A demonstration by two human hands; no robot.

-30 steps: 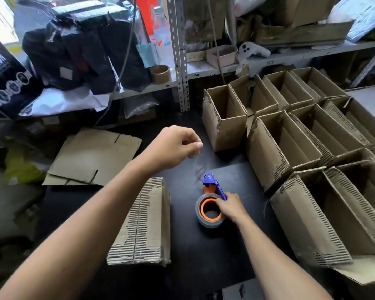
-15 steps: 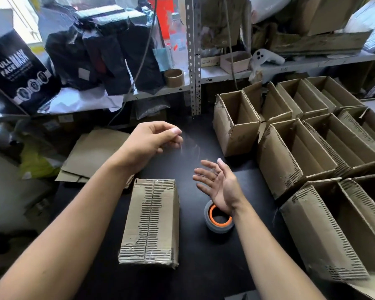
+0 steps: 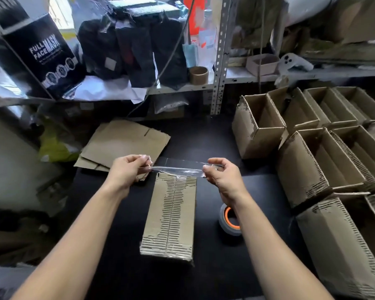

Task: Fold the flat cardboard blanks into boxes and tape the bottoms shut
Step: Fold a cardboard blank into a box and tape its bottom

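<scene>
One head-worn camera looks forward and down, close over the black table

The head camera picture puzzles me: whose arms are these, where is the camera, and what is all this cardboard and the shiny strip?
There is no machine here. A person wears a camera on the head, looking forward and down, so you see their own two arms. The left hand and right hand each pinch one end of a clear tape strip, stretched above the far end of a folded box. That box lies bottom up on the black table, its two flaps meeting down the middle. Beside the right wrist sits the tape roll with an orange core. Flat blanks lie further back on the left; finished open boxes crowd the right. Shelves behind hold unrelated goods.
</scene>
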